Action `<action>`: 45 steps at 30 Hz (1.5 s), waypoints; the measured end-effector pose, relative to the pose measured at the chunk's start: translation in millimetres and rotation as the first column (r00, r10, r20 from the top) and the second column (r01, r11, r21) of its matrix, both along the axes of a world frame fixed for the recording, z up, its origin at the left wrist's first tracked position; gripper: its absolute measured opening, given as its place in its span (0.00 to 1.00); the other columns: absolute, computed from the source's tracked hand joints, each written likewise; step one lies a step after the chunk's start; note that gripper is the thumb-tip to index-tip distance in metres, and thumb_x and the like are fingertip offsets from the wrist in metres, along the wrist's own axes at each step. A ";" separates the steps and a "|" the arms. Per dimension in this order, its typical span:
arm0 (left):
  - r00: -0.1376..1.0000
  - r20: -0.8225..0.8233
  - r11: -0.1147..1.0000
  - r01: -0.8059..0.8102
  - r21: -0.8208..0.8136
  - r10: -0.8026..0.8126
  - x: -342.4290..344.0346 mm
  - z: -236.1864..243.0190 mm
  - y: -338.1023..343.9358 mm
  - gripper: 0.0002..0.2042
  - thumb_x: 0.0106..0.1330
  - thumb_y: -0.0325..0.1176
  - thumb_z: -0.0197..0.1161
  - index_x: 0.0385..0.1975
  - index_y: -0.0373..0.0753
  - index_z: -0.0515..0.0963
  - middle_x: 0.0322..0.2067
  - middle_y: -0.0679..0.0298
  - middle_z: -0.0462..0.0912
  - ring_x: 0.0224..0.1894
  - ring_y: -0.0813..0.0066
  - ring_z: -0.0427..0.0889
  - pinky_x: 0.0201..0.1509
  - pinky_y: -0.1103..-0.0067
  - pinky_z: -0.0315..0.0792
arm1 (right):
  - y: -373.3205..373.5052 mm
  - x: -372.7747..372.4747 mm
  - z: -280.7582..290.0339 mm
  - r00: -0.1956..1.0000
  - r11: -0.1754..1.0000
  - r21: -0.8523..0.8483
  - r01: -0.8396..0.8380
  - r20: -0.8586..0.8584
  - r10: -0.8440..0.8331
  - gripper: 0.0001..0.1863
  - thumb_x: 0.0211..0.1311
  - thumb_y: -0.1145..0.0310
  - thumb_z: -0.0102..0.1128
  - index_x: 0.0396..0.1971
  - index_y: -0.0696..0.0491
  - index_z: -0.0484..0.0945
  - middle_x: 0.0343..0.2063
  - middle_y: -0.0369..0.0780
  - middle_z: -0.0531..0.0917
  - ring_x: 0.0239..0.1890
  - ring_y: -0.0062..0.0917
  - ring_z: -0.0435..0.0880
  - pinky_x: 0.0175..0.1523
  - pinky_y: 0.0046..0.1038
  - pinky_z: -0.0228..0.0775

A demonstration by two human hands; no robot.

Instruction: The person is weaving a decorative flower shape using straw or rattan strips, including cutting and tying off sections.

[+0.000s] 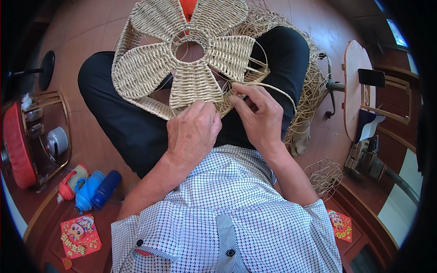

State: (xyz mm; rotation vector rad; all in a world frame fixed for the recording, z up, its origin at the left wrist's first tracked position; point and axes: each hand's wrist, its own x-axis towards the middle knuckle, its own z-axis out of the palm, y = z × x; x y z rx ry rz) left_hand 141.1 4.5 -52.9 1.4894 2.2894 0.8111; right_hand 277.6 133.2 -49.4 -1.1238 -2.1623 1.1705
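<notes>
Across my lap rests a flower-shaped woven straw piece (141, 68), with broad petals around a round hole and a woven outer rim. My left hand (192, 129) is closed on the lower edge of its nearest petal, fingers hidden beneath the knuckles. Just to the right, my right hand (258, 113) pinches with thumb and forefinger at a straw cord (287, 94) beside that petal. From there the cord loops out over my right thigh. The right-hand petal has bare strands at its outer end. An orange-red patch (187, 8) shows between the two far petals.
A large heap of loose straw cord (314, 82) lies beyond my right leg, and a smaller tangle (324, 175) near my right elbow. Bottles (93, 186) stand at left beside a red-topped round stool (20, 145). A wooden round tabletop (357, 91) is at right.
</notes>
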 end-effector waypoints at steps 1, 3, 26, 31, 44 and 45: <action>1.000 0.002 1.000 -0.001 0.007 0.001 0.2 -0.5 0.0 0.09 0.67 0.32 0.74 0.29 0.39 0.80 0.29 0.60 0.82 0.30 0.55 0.87 0.33 0.63 0.79 | 2.3 -6.7 -4.6 0.999 0.994 0.097 -0.040 0.005 0.039 0.16 0.67 0.75 0.78 0.54 0.56 0.90 0.42 0.38 0.92 0.32 0.19 0.85 0.39 0.23 0.78; 1.000 0.007 1.000 -0.007 0.009 0.007 0.7 -1.6 0.3 0.08 0.67 0.31 0.73 0.29 0.39 0.80 0.29 0.60 0.82 0.30 0.55 0.87 0.33 0.63 0.79 | 1.5 -13.5 -10.7 0.998 0.985 0.162 -0.056 0.045 0.049 0.11 0.66 0.75 0.77 0.47 0.55 0.90 0.39 0.39 0.92 0.31 0.21 0.87 0.36 0.25 0.79; 0.999 0.035 0.999 -0.025 0.037 0.023 1.0 -3.9 0.9 0.09 0.67 0.31 0.73 0.28 0.38 0.79 0.29 0.59 0.81 0.30 0.55 0.87 0.32 0.62 0.79 | -1.0 -2.2 16.6 0.937 0.961 0.019 -0.276 0.228 0.265 0.14 0.67 0.74 0.70 0.51 0.54 0.79 0.44 0.44 0.87 0.37 0.39 0.91 0.43 0.38 0.83; 0.999 0.031 0.999 -0.025 0.034 0.024 1.3 -5.8 1.4 0.09 0.67 0.32 0.73 0.28 0.38 0.79 0.29 0.59 0.81 0.30 0.55 0.87 0.32 0.62 0.79 | 11.9 -1.8 17.3 0.882 0.932 0.004 -0.362 0.324 0.342 0.14 0.68 0.72 0.71 0.49 0.54 0.77 0.44 0.45 0.87 0.45 0.48 0.90 0.50 0.43 0.83; 0.998 0.049 0.999 -0.034 -0.011 0.034 0.8 -7.4 0.1 0.09 0.67 0.32 0.73 0.28 0.38 0.80 0.29 0.60 0.82 0.29 0.56 0.87 0.32 0.63 0.79 | 4.3 -7.4 5.0 0.943 0.953 -0.121 -0.277 0.158 0.294 0.17 0.69 0.77 0.68 0.55 0.55 0.77 0.37 0.45 0.91 0.35 0.38 0.90 0.41 0.37 0.81; 0.998 0.048 0.999 -0.033 -0.009 0.034 0.4 -7.0 0.0 0.09 0.67 0.32 0.73 0.28 0.38 0.80 0.30 0.60 0.82 0.29 0.56 0.87 0.32 0.63 0.79 | 3.8 -7.5 5.0 0.943 0.952 -0.156 -0.265 0.162 0.289 0.17 0.69 0.77 0.65 0.55 0.54 0.75 0.36 0.48 0.90 0.40 0.49 0.93 0.44 0.43 0.83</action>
